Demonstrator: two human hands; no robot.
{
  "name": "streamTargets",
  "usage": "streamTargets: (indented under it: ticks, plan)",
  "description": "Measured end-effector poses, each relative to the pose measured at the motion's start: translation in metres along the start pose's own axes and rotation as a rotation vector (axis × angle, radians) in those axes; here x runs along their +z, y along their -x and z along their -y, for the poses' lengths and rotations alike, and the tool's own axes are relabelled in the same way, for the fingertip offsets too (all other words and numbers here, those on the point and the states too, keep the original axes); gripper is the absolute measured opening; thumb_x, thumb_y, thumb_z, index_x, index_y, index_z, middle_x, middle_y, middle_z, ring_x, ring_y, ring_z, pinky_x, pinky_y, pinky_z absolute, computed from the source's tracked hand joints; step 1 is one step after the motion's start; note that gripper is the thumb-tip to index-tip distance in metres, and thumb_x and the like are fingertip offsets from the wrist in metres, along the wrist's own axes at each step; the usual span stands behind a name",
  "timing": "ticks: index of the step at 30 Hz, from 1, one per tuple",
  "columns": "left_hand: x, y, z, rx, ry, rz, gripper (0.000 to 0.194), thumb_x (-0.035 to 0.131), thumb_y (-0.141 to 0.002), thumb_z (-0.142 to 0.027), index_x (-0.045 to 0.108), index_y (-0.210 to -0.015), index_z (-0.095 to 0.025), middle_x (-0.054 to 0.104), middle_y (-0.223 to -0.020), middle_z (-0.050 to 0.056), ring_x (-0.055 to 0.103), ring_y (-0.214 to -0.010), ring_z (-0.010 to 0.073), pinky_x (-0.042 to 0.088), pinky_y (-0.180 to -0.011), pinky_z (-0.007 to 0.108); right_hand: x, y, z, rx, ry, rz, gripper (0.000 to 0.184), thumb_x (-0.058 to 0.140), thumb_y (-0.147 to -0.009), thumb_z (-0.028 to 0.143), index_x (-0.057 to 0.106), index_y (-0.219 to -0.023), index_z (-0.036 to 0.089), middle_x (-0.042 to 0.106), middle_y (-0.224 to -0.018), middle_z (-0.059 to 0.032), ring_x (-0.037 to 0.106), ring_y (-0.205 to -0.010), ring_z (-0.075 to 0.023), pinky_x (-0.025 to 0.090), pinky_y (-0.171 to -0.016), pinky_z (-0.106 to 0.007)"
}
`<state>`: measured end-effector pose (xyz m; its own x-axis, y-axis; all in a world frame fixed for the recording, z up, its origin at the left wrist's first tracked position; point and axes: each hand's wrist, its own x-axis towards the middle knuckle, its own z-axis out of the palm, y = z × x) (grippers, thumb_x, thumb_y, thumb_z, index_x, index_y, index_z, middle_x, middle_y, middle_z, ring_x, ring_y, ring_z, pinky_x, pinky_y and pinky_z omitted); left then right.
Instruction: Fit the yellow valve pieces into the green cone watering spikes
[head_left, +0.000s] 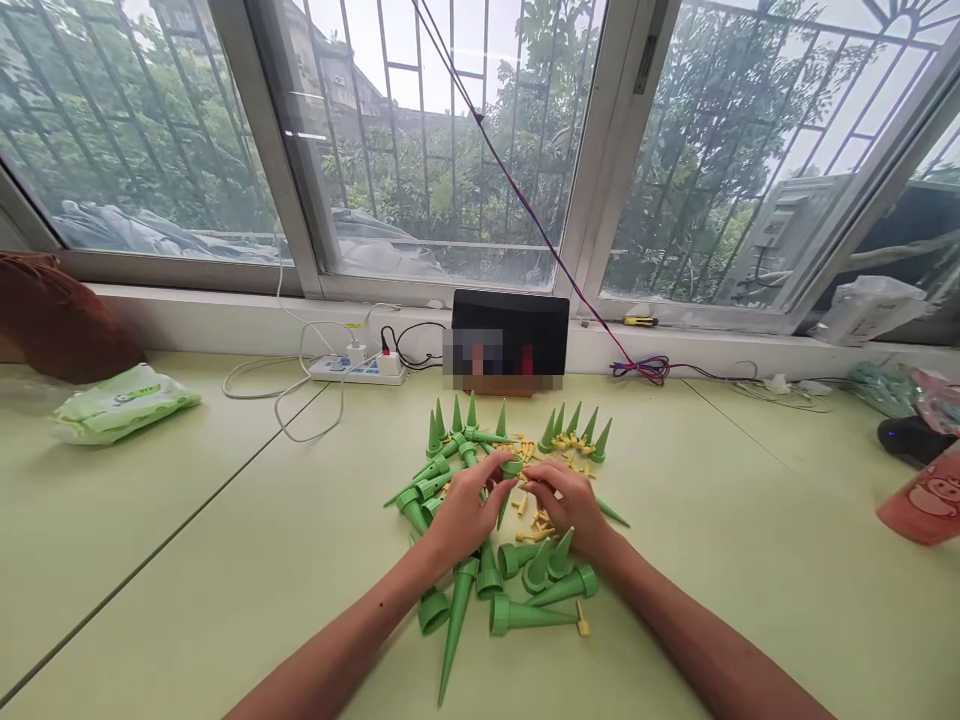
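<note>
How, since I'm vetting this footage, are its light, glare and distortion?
Head view: sky beyond the windows washes out nearly white; pale streaks glare on the glass; pixelated blocks hide the lower part of the dark screen; window frames splay outward.

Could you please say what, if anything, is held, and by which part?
The left grip holds a cone by its wide end; right grip unclear.

Arms, two, bare, entering low and converging at centre. Left forearm [352, 618]: slanting up and rightward. Left grip [466, 502]: thumb and fingers curved into a pinch, back of the hand uppermost. Right forearm [694, 622]: slanting up and leftward. Right grip [566, 495]: fingers bent, tips pointing leftward, just beside the left; contact unclear.
</note>
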<state>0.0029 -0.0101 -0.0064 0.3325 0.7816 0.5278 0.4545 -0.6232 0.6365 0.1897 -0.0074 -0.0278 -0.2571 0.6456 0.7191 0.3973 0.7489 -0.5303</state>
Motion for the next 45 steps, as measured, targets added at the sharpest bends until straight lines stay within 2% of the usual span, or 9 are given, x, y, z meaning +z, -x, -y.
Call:
streamTargets:
  ticks: [10, 17, 22, 25, 30, 35, 45]
  plan:
    - [0.002, 0.003, 0.002, 0.121, -0.066, 0.018, 0.016, 0.050, -0.095, -0.019, 0.059, -0.109, -0.020, 0.069, -0.098, 0.006, 0.064, -0.082, 0.0175, 0.051, -0.076, 0.029, -0.001, 0.000, 0.006, 0.064, -0.010, -0.012, 0.025, 0.050, -0.099, 0.029, 0.064, -0.080, 0.021, 0.057, -0.062, 0.0001, 0.056, -0.058, -0.0154, 0.045, -0.055, -0.027]
    - [0.000, 0.004, 0.004, 0.173, -0.110, 0.045, 0.017, 0.043, -0.098, -0.018, 0.060, -0.101, -0.019, 0.067, -0.094, 0.006, 0.062, -0.083, 0.0178, 0.049, -0.074, 0.028, -0.002, -0.001, 0.008, 0.080, -0.031, 0.013, 0.028, 0.049, -0.099, 0.029, 0.062, -0.076, 0.020, 0.055, -0.061, 0.0008, 0.052, -0.055, -0.0139, 0.043, -0.054, -0.026]
    - [0.001, 0.003, 0.002, 0.114, -0.073, 0.000, 0.015, 0.051, -0.094, -0.018, 0.059, -0.106, -0.020, 0.069, -0.096, 0.006, 0.064, -0.082, 0.0176, 0.050, -0.075, 0.029, 0.001, 0.000, 0.005, 0.080, -0.014, -0.014, 0.023, 0.049, -0.099, 0.030, 0.066, -0.086, 0.019, 0.060, -0.067, -0.0011, 0.055, -0.058, -0.0142, 0.046, -0.055, -0.026]
    - [0.001, 0.002, -0.002, 0.050, -0.041, -0.038, 0.015, 0.054, -0.093, -0.021, 0.060, -0.107, -0.020, 0.069, -0.085, 0.003, 0.064, -0.072, 0.0159, 0.050, -0.070, 0.028, 0.003, 0.001, 0.002, 0.083, 0.000, -0.054, 0.018, 0.053, -0.098, 0.031, 0.066, -0.100, 0.019, 0.066, -0.080, -0.0041, 0.057, -0.059, -0.0140, 0.049, -0.054, -0.026]
    - [-0.002, -0.001, -0.005, -0.049, 0.029, -0.066, 0.017, 0.057, -0.092, -0.029, 0.060, -0.106, -0.019, 0.065, -0.070, -0.001, 0.062, -0.065, 0.0145, 0.049, -0.064, 0.026, 0.005, 0.003, -0.005, 0.034, 0.035, -0.059, 0.024, 0.054, -0.097, 0.027, 0.061, -0.119, 0.021, 0.068, -0.095, -0.0071, 0.059, -0.059, -0.0132, 0.051, -0.051, -0.025]
    - [-0.001, -0.002, -0.005, -0.100, 0.103, -0.075, 0.022, 0.059, -0.090, -0.031, 0.061, -0.107, -0.018, 0.061, -0.067, -0.002, 0.060, -0.063, 0.0142, 0.049, -0.063, 0.026, 0.005, 0.004, -0.009, -0.064, 0.109, -0.039, 0.024, 0.053, -0.098, 0.023, 0.062, -0.121, 0.024, 0.068, -0.099, -0.0082, 0.063, -0.065, -0.0152, 0.054, -0.055, -0.027]
    - [-0.001, -0.002, -0.006, -0.128, 0.187, -0.043, 0.026, 0.058, -0.091, -0.036, 0.060, -0.108, -0.018, 0.060, -0.064, -0.003, 0.057, -0.060, 0.0139, 0.046, -0.060, 0.026, 0.006, 0.002, -0.009, -0.146, 0.149, -0.081, 0.024, 0.054, -0.097, 0.019, 0.064, -0.118, 0.023, 0.071, -0.096, -0.0093, 0.068, -0.081, -0.0200, 0.057, -0.060, -0.029]
